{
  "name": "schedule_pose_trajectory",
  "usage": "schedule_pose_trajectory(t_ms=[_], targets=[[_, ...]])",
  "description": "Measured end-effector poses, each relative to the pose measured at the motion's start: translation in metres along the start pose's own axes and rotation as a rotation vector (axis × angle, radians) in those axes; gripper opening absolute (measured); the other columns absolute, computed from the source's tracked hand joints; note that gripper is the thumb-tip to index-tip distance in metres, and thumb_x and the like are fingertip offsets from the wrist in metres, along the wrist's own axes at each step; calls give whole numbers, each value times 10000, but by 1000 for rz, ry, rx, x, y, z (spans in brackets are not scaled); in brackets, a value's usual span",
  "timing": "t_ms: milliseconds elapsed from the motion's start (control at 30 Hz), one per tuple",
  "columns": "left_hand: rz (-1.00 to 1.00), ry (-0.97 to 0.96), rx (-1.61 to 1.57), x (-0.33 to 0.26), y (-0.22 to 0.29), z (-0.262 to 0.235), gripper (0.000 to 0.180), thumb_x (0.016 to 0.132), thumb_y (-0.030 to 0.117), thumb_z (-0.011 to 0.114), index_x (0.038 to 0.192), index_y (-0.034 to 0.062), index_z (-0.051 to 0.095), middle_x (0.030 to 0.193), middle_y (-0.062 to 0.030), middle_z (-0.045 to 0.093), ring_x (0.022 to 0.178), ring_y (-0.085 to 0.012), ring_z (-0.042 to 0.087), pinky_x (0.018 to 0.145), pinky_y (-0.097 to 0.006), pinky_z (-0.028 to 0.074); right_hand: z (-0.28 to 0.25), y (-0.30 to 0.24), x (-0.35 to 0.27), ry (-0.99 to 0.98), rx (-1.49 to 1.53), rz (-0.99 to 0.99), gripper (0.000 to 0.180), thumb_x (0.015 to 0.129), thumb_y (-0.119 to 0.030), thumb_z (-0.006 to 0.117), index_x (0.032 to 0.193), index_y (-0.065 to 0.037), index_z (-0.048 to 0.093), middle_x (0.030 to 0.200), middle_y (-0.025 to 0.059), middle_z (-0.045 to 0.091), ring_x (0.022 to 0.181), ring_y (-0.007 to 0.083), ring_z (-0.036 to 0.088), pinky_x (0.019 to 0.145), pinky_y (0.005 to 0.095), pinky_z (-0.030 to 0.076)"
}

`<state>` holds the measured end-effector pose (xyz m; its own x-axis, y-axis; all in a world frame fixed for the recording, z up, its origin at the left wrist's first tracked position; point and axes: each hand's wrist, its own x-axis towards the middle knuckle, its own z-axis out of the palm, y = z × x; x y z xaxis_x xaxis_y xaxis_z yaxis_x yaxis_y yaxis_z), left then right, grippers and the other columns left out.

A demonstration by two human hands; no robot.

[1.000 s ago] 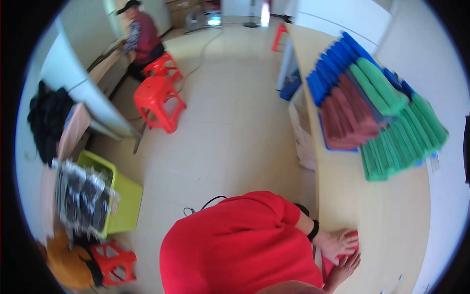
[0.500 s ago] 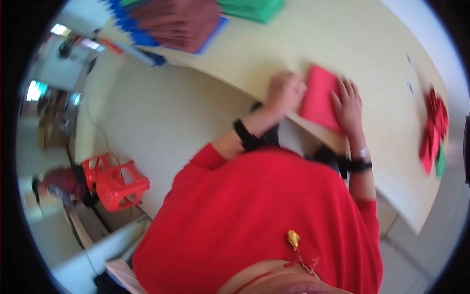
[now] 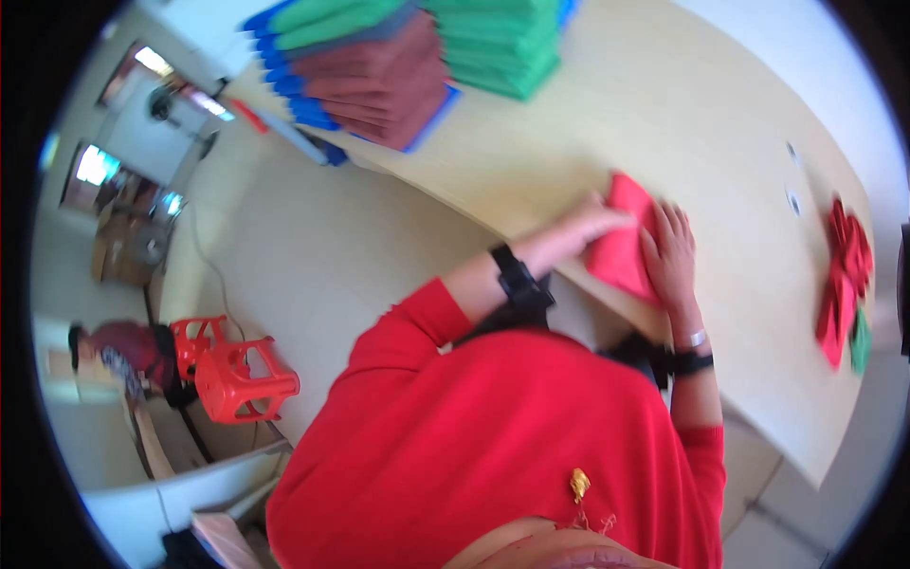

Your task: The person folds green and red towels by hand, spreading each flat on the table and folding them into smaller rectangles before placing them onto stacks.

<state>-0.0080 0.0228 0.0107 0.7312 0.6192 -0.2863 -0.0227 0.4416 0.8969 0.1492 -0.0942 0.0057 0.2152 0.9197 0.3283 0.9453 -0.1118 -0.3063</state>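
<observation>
A folded red cloth (image 3: 621, 256) lies near the front edge of the table. At its left edge is my left hand (image 3: 595, 224), slightly blurred, with the thumb reaching over the cloth and the other fingers partly hidden; it appears to grip that edge. My right hand (image 3: 671, 248) rests flat along the cloth's right side, fingers stretched out and thumb apart, touching it without gripping.
Stacks of brown cloth (image 3: 374, 90) and green cloth (image 3: 502, 52) with blue edges stand at the table's far left. Red cloth strips (image 3: 839, 284) and a green piece (image 3: 860, 341) lie far right. Red stools (image 3: 242, 379) and a person (image 3: 133, 356) are left.
My left hand has gone from a closed shape beside the cloth to reaching over its left edge. My right hand stays at the right side. The whole view has shifted slightly.
</observation>
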Motion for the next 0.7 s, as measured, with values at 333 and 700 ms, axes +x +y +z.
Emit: schedule_pose_trajectory(t_ms=[333, 700], targets=[[138, 15, 37, -66, 98, -35, 407, 747, 158, 714, 1086, -42, 608, 979, -121, 676, 850, -207, 659, 791, -340, 525, 7, 14, -26, 132, 473, 35, 410, 919, -139, 538, 1307, -26, 472, 1324, 162, 489, 1237, 337, 446, 1046, 416, 352], [708, 524, -259, -164, 409, -135, 276, 805, 148, 630, 1059, 41, 609, 1015, -142, 668, 892, -258, 639, 729, -362, 489, 1, 9, -20, 190, 203, -32, 392, 828, -59, 584, 1216, -21, 536, 1279, 152, 527, 1210, 329, 470, 1029, 415, 372]])
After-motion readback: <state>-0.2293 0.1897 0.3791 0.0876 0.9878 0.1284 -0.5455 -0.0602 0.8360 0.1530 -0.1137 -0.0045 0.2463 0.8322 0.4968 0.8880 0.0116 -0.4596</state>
